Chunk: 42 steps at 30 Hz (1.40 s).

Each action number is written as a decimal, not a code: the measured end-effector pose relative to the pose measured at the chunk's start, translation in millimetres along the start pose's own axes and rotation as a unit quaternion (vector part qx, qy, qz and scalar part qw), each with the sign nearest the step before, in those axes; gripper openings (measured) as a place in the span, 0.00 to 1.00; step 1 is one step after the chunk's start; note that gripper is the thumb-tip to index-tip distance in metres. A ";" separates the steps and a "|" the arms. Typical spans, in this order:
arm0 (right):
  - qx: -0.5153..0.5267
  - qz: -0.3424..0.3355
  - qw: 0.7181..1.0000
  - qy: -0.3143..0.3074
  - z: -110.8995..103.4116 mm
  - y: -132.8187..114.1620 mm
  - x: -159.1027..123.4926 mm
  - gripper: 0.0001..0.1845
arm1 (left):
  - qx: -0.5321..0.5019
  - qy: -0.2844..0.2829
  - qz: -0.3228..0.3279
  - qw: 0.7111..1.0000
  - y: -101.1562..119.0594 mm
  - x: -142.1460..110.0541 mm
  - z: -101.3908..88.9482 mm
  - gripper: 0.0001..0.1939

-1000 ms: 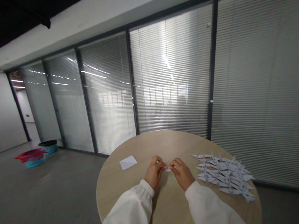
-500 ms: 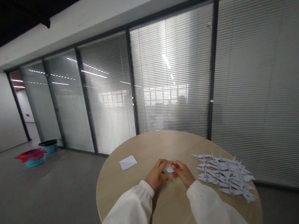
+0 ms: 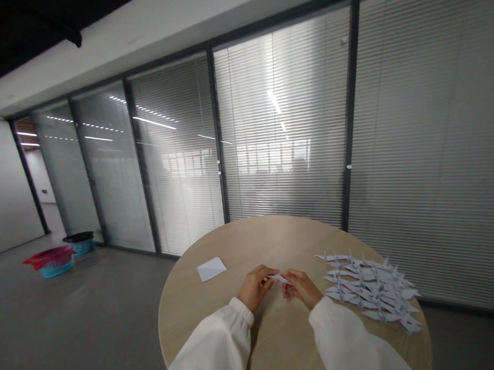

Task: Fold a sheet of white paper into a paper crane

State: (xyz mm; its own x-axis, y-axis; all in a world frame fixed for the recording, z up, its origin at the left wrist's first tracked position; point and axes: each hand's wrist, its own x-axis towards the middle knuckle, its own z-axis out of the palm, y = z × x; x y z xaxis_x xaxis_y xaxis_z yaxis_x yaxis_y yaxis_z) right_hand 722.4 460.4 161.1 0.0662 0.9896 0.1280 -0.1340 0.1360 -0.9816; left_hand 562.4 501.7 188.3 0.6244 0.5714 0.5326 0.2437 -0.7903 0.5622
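At the far left, a teal basket [image 3: 52,271] with a red rim or cover sits on the grey floor [image 3: 97,310], and just behind it stands a teal bin with a black rim [image 3: 81,244]. Behind both, a glass partition [image 3: 176,175] with slatted blinds runs along the room and continues past the far side of a round, pale wood tabletop [image 3: 269,236]. On the left part of the tabletop lies a loose square of white paper [image 3: 211,269], well apart from the hands. The person's left hand [image 3: 256,288], coming out of a gathered white sleeve [image 3: 216,345], is near the middle of the tabletop, its fingers [image 3: 262,275] closed on the left end of a narrow folded piece of white paper [image 3: 278,278]. That paper is held flat and slightly tilted between the two hands, just above the tabletop. The right hand [image 3: 301,289], in a matching white sleeve [image 3: 354,348], pinches the other end with its fingers [image 3: 290,278]. Just beyond the right hand, a large group of white paper cranes [image 3: 368,290] lies spread across the right part of the tabletop, close together and overlapping in rough rows, with none of them touching either hand.
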 end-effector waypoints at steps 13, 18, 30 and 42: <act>-0.072 -0.092 0.993 0.014 -0.3 -6.2 -3.7 0.24 | -0.099 0.010 -0.077 0.992 1.4 1.9 6.2 0.17; -0.094 -0.112 0.989 0.003 1.2 -5.5 -4.8 0.21 | -0.145 0.009 -0.115 0.983 -0.6 3.6 7.8 0.15; -0.311 -0.258 0.911 0.088 4.5 -16.4 -13.2 0.08 | -0.195 0.015 -0.146 0.970 -4.8 2.8 9.6 0.12; -0.443 -0.316 0.832 0.105 4.3 -13.5 -14.1 0.05 | -0.221 -0.013 -0.184 0.958 -1.2 2.7 9.6 0.20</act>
State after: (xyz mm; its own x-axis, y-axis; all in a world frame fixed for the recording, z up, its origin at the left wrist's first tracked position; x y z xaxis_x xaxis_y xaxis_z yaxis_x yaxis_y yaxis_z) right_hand 719.0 444.8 173.2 0.0308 0.6911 0.7221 0.7688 0.4453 -0.4590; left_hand 570.9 502.1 183.0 0.5763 0.7828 0.2350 0.1165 -0.3633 0.9244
